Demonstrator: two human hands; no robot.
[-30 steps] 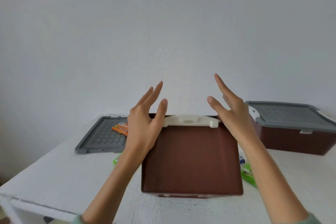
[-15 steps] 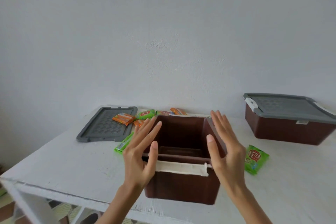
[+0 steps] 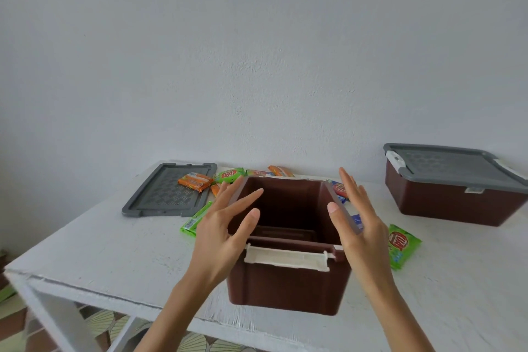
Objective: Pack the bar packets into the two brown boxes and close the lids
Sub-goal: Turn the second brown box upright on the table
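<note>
An open, empty brown box (image 3: 288, 283) with white latches stands upright at the table's front edge. My left hand (image 3: 223, 231) hovers at its left rim and my right hand (image 3: 357, 226) at its right rim, both with fingers spread and holding nothing. Its grey lid (image 3: 165, 194) lies flat at the back left with an orange bar packet (image 3: 195, 181) on it. Green and orange packets (image 3: 230, 175) lie behind the box, a green one (image 3: 195, 221) to its left and another green packet (image 3: 401, 244) to its right. A second brown box (image 3: 454, 200) with its grey lid on sits far right.
The white table (image 3: 114, 248) ends in an edge close to me, with patterned floor below at the left. A plain white wall stands right behind the table. Red and blue packets (image 3: 341, 190) show past the box's right wall, partly hidden by my right hand.
The brown box has gone from tipped on its side, bottom toward me, to standing upright with its opening up. Both hands came off it and hover at its rims.
</note>
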